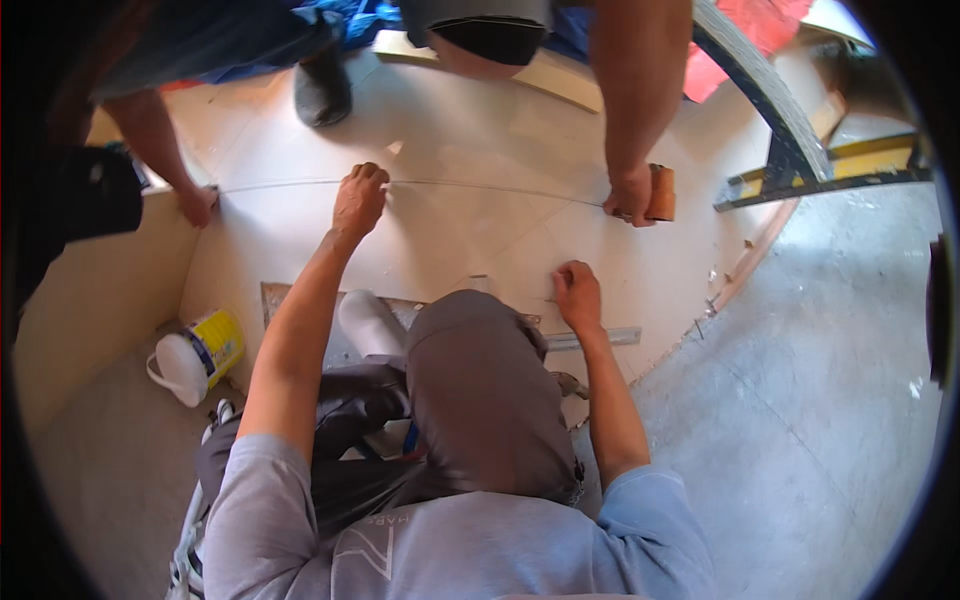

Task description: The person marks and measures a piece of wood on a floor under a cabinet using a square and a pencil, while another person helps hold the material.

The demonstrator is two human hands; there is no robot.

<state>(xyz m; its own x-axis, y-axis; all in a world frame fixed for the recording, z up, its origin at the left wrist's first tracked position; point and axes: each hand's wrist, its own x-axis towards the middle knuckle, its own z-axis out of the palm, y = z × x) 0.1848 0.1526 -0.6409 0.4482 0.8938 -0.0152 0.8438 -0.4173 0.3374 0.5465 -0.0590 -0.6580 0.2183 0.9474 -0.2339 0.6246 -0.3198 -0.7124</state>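
A thin string [480,187] stretches across the pale floor tiles [480,240]. My left hand [362,197] is closed over it left of the middle, the fingers seeming to pinch it. A co-worker's hand [197,204] presses the string's left end at the tile edge. Its right end meets a second co-worker hand [630,195], which grips an orange-brown block-like object [661,193]. Nearer to me, my right hand [577,292] hovers low over the tiles with curled fingers. Whatever is in them is too small to make out.
A yellow-and-white bucket [198,356] lies tipped at the left. A flat metal bar [597,339] rests beside my right forearm. A ladder-like frame [765,110] stands at the far right. Bare grey concrete [800,380] borders the tiles' right edge [735,280].
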